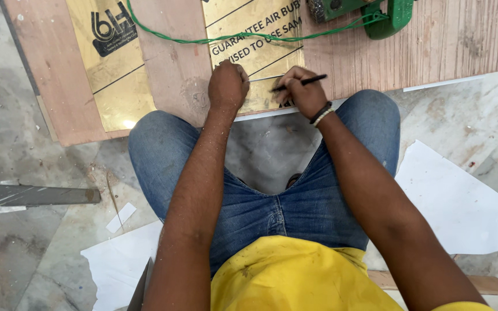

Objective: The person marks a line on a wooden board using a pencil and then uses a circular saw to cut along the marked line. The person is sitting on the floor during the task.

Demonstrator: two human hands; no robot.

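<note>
Step in hand: marking or scoring a line, by the look of it, on the gold sheet (260,57) that lies on the plywood board (174,69).
Right hand (304,92): fingers closed round a thin black pencil (302,83), held like a pen, its tip at the left, down by the sheet's near edge; its far end points away to the right.
Left hand (227,85): curled into a fist, knuckles up, pressed on the sheet's lower left corner where it meets the bare board; whether it grips anything underneath I cannot tell.
Gold sheet: directly under both hands, running away from the fingers; a second gold sheet (113,63) lies well to the left of the left fist.
Next move calls for: judged from the pose, a steady draw of the tip along the line while the fist keeps the sheet from sliding.
Arm pose: both forearms reach forward between the raised knees, the person seated low; right wrist bent inward, with a dark and a white bracelet (320,113).
Beyond the fingers: a green cord (203,40) crosses both sheets to a green power tool (376,14).
Floor: white paper scraps (451,196) lie to the right, behind the hands.
</note>
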